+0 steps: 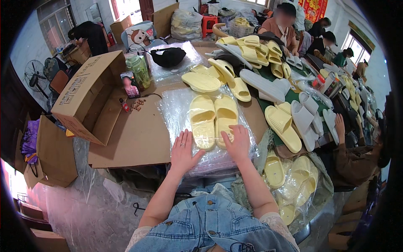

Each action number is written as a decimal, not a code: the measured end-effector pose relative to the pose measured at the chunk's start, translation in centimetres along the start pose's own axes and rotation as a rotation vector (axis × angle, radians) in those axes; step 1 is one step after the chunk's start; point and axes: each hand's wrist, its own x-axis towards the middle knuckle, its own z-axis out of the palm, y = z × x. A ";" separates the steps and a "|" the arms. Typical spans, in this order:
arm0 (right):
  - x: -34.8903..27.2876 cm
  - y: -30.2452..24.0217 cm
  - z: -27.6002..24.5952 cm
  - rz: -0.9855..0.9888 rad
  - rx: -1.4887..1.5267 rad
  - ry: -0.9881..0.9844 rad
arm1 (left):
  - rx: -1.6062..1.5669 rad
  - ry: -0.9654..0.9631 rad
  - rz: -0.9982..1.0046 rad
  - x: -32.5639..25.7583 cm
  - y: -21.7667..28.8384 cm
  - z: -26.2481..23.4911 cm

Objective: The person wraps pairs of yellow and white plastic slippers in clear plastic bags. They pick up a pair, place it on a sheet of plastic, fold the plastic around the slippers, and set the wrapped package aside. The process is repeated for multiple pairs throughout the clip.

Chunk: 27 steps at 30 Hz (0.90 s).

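A pair of pale yellow slippers (pixel 202 122) lies side by side, toes pointing away from me, on a stack of clear plastic bags (pixel 174 110). Clear film shows across their heels; whether it fully encloses them I cannot tell. My left hand (pixel 183 153) rests flat beside the left slipper's heel, fingers stretched out and a ring on one of them. Over the right slipper's heel lies my right hand (pixel 237 142), thumb and fingers apart, touching the slipper or the film on it.
At the left stands an open cardboard box (pixel 90 98), near a phone (pixel 130 85), a green jug (pixel 138 70) and small brown pieces (pixel 137 105). Behind lies a black pouch (pixel 168 56). Yellow and grey slippers (pixel 262 84) pile up rightward, with bagged slippers (pixel 294 178) below. Several people work nearby.
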 end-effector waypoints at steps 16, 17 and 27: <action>5.6 -1.3 6.5 0.139 -0.298 -0.227 | 0.001 -0.051 -0.009 0.0 0.0 -0.1; 5.8 -1.3 6.9 0.137 -0.307 -0.228 | 0.014 -0.059 -0.008 0.1 -0.1 -0.1; 7.8 -1.7 7.1 0.111 -0.271 -0.280 | 0.030 -0.091 -0.023 0.0 0.2 -0.4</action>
